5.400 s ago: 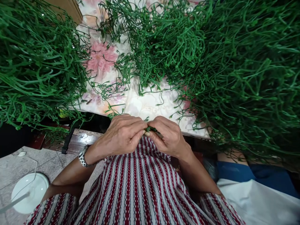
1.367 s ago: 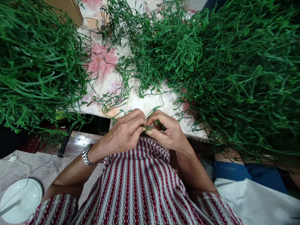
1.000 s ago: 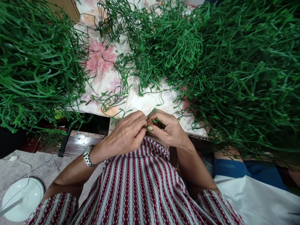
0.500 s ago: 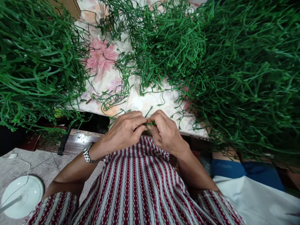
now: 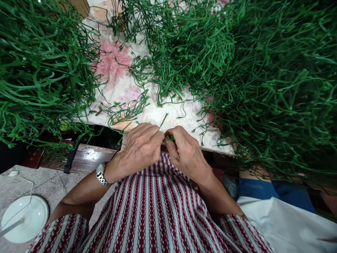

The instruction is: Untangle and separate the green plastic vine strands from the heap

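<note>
My left hand [image 5: 142,147] and my right hand [image 5: 185,149] meet at the table's near edge, in front of my striped top. Both are closed, fingertips almost touching. A thin green stem [image 5: 164,119], which looks like plastic, sticks up from behind my left fingers, its tip split into small prongs. In the pinch of my right thumb and forefinger, a bit of green stem [image 5: 170,137] shows; most of it is hidden by the fingers. Just beyond my left hand, a few loose green stems [image 5: 123,114] lie on the floral tablecloth [image 5: 155,114].
Big tangled heaps of similar stems rise at left [image 5: 44,77], far middle [image 5: 195,49] and right [image 5: 284,91], the right one overhanging the table edge. A white round base [image 5: 25,219] with a cord stands at lower left. White cloth [image 5: 284,221] covers something at lower right.
My left hand has rolled over so its back faces up more and its thumb is hidden. The stem by it now stands taller. My right hand keeps its pinch, barely moved.
</note>
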`<state>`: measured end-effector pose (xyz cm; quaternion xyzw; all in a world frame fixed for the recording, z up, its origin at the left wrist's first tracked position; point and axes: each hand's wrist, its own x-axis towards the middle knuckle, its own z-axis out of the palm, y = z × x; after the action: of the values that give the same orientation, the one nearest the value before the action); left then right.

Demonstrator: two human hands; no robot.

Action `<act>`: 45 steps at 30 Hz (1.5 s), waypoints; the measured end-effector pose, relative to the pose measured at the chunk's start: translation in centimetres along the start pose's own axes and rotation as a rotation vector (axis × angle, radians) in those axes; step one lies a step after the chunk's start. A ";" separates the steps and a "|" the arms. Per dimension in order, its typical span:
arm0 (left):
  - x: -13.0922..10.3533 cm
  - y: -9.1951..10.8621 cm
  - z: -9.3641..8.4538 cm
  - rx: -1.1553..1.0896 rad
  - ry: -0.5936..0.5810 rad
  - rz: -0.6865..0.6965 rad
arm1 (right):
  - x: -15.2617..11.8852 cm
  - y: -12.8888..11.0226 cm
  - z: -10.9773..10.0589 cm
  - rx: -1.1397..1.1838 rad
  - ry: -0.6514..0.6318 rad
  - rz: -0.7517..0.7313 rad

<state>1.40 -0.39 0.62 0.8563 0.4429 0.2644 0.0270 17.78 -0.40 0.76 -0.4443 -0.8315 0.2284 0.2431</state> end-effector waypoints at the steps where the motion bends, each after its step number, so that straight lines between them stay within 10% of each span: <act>1: 0.0 0.1 0.0 0.016 0.012 -0.003 | 0.0 0.0 0.0 0.006 0.008 0.008; 13: 0.8 -2.0 -1.6 -0.551 -0.238 0.110 | 0.8 2.0 -2.7 0.333 -0.325 -0.372; 20: 1.0 -1.7 -1.2 -0.700 -0.088 -0.146 | 1.1 1.4 -1.2 0.189 0.105 -0.163; 29: 0.5 -0.4 0.2 -0.542 0.173 -0.200 | 0.8 0.5 1.2 0.391 0.193 -0.024; 45: 0.3 0.2 -1.7 -0.085 -0.092 0.003 | 0.4 1.0 0.3 0.021 0.208 -0.198</act>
<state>0.85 -0.54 2.29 0.8664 0.4280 0.2433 0.0834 18.05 0.42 0.05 -0.3786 -0.8392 0.1645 0.3539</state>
